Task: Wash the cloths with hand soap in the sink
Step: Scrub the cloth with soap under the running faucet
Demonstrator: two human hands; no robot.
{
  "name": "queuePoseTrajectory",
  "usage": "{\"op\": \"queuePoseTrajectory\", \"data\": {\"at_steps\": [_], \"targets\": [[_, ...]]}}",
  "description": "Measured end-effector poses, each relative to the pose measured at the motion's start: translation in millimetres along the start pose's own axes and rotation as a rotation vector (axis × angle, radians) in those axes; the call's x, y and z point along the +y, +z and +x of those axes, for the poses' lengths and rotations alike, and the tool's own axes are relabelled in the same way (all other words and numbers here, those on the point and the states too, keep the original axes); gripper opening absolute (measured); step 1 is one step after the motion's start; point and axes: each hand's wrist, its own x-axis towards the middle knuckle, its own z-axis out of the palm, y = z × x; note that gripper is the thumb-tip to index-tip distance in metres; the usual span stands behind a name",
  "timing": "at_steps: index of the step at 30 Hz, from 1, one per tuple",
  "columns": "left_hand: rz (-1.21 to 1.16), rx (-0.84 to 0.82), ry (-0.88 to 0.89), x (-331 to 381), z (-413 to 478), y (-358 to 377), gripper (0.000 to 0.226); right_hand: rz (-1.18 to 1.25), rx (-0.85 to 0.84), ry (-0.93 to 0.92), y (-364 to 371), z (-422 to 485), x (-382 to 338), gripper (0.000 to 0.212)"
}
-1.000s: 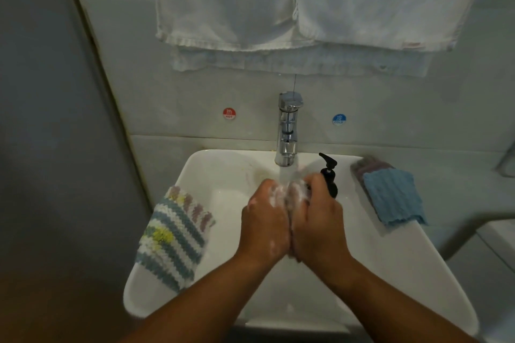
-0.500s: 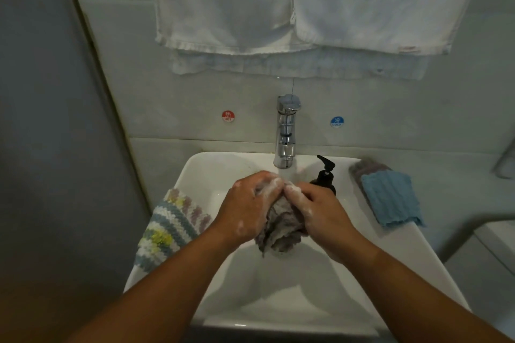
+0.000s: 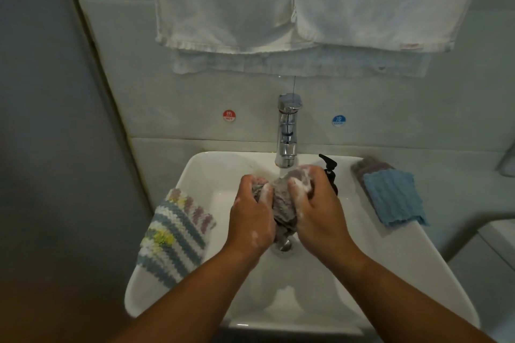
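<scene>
Forearms reach in from the bottom edge over the white sink (image 3: 404,259) and meet above its basin. The left hand (image 3: 250,217) has its fingers curled round one end of a bunched grey cloth (image 3: 281,203), knuckles up, with white lather on the fingers and the back of the hand. The right hand (image 3: 320,214) grips the other end, its soapy fingers (image 3: 299,189) folded over the top of the wad. The cloth is held between the two hands, over the middle of the basin, and its lower end hangs just above the metal drain (image 3: 284,245).

A knitted cloth (image 3: 175,234) with blue-grey, white, mauve and yellow stripes drapes over the left rim of the sink. On the right rim lies a ribbed blue cloth (image 3: 393,198), partly covering a mauve-grey cloth (image 3: 370,166) behind it.

The black pump of a soap dispenser (image 3: 328,166) shows just beyond the right hand; its body is hidden. A chrome tap (image 3: 288,131) stands at the back centre of the sink, its spout just above the cloth. On the tiled wall, a red HOT sticker (image 3: 229,115) sits to its left and a blue COLD sticker (image 3: 338,120) to its right. Above them hang white towels (image 3: 223,3).
</scene>
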Motion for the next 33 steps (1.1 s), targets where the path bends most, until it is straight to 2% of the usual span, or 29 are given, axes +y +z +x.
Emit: {"op": "queuePoseTrajectory", "data": {"at_steps": [3,5,8,11,15,18,21,24,26,30,33], "targets": [[-0.053,-0.056,-0.053,6,-16,12,0.011,-0.139,0.097,0.071,0,18,13,0.018],[0.006,-0.052,0.01,10,-20,15,0.013,-0.209,0.098,0.153,5,17,18,0.023],[0.135,0.054,0.04,6,-1,12,0.015,-0.23,-0.008,0.06,18,-13,13,0.024],[0.124,0.002,-0.025,3,-3,13,0.018,-0.255,-0.007,-0.033,16,-14,12,0.027],[0.175,-0.072,0.027,11,-22,18,0.023,-0.336,0.043,0.126,10,16,22,0.036],[0.224,-0.007,0.03,9,-5,14,0.019,-0.254,-0.037,0.095,20,-7,16,0.033],[0.242,-0.048,0.004,6,-5,10,0.012,-0.235,-0.046,-0.01,18,-14,9,0.031],[0.153,-0.113,0.001,9,-23,15,0.021,-0.34,0.051,0.077,7,16,15,0.033],[0.129,-0.105,0.019,11,-23,15,0.023,-0.361,0.027,0.149,6,18,17,0.036],[0.218,-0.012,0.026,7,-2,11,0.017,-0.233,-0.084,0.066,18,-15,9,0.026],[0.195,-0.047,0.025,6,-13,13,0.017,-0.321,-0.014,0.041,14,10,23,0.022]]}}
